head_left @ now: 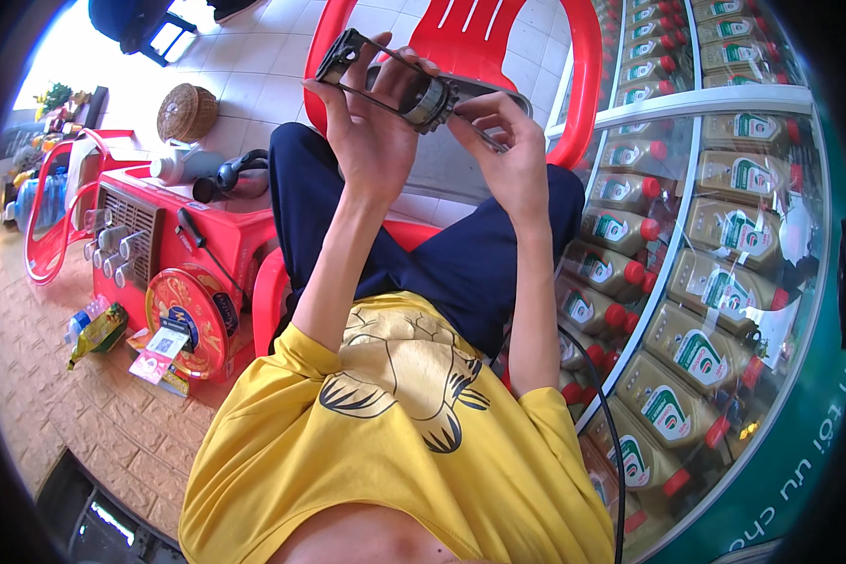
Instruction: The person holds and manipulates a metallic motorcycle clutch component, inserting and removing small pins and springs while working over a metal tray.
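We see the left hand point(376, 141) curled round a dark mechanism point(415, 94), its long axis running ten to four o'clock; the right hand point(512, 141), nearer its toothed end point(434, 107), apparently pinches a thin strip point(491, 141) at four o'clock. Beyond, toward twelve, we note a red chair point(456, 47).

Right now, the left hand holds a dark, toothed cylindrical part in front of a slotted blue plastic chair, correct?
No: the slotted plastic chair is red, not blue, as the head view shows; the left hand does hold the dark toothed part.
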`<act>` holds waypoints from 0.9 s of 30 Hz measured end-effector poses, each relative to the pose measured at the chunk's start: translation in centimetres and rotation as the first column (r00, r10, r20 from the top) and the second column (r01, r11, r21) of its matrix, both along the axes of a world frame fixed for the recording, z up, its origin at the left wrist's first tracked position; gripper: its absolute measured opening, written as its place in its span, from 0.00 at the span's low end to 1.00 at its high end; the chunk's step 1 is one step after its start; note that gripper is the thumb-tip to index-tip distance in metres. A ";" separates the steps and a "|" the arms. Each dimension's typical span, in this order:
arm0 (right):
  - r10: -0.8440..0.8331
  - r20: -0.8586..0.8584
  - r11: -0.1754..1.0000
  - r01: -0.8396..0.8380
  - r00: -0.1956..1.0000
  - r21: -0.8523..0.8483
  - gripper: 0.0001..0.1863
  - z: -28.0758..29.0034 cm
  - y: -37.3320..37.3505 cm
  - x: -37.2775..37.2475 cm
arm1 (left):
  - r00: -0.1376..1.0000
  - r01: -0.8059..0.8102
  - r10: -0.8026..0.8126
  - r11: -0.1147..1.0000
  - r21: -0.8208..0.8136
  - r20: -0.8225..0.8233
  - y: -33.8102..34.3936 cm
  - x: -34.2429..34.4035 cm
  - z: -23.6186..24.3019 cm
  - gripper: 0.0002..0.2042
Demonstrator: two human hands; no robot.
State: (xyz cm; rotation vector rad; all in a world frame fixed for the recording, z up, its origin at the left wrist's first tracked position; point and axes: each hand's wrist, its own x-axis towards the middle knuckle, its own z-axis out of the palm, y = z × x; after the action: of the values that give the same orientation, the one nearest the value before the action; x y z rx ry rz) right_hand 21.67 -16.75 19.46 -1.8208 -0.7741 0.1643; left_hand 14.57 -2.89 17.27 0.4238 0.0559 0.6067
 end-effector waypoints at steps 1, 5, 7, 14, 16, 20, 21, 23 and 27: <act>-0.015 -0.031 1.000 0.016 0.999 0.011 0.11 0.0 0.1 -0.1 | 1.000 -0.006 0.006 1.000 -0.003 -0.006 -0.1 0.0 0.1 0.42; 0.090 -0.328 0.991 -0.115 0.940 -0.060 0.07 -0.4 -0.4 0.9 | 1.000 -0.008 0.009 1.000 0.021 -0.011 0.0 0.0 0.1 0.42; 0.122 -0.417 0.982 -0.172 0.901 -0.084 0.07 -0.4 -0.6 1.0 | 1.000 0.003 -0.003 1.000 0.022 -0.024 -0.1 -0.2 0.2 0.43; 0.147 -0.269 0.985 -0.114 0.952 0.132 0.11 -1.1 -0.4 -0.1 | 0.999 0.039 -0.043 0.989 0.145 0.025 -0.5 0.0 0.5 0.44; 0.228 -0.447 0.972 -0.177 0.865 0.154 0.11 -1.3 -0.8 0.2 | 0.999 0.044 -0.046 0.983 0.177 0.007 -0.9 -0.2 0.9 0.45; 0.214 -0.437 0.975 -0.162 0.874 0.155 0.11 -2.5 -1.3 0.6 | 0.999 0.034 -0.039 0.961 0.275 0.012 -1.1 -0.2 1.4 0.48; 0.204 -0.402 0.969 -0.125 0.893 0.213 0.11 -2.7 -1.3 0.4 | 0.999 0.031 -0.037 0.959 0.283 0.016 -1.3 -0.1 1.4 0.48; 0.167 -0.358 0.959 -0.067 0.919 0.275 0.12 -3.0 -1.3 0.3 | 1.000 0.023 -0.021 0.947 0.322 -0.009 -1.4 -0.1 1.6 0.50; 0.242 -0.470 0.946 -0.098 0.849 0.309 0.07 -1.4 -1.1 -0.2 | 1.000 0.028 -0.026 0.929 0.370 -0.010 -1.2 -0.3 1.6 0.50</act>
State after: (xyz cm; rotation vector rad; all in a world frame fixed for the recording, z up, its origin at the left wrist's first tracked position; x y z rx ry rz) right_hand 21.45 -17.81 18.01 -1.3521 -0.5487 0.5985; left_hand 14.23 -4.10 18.88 0.7918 -0.0621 0.5899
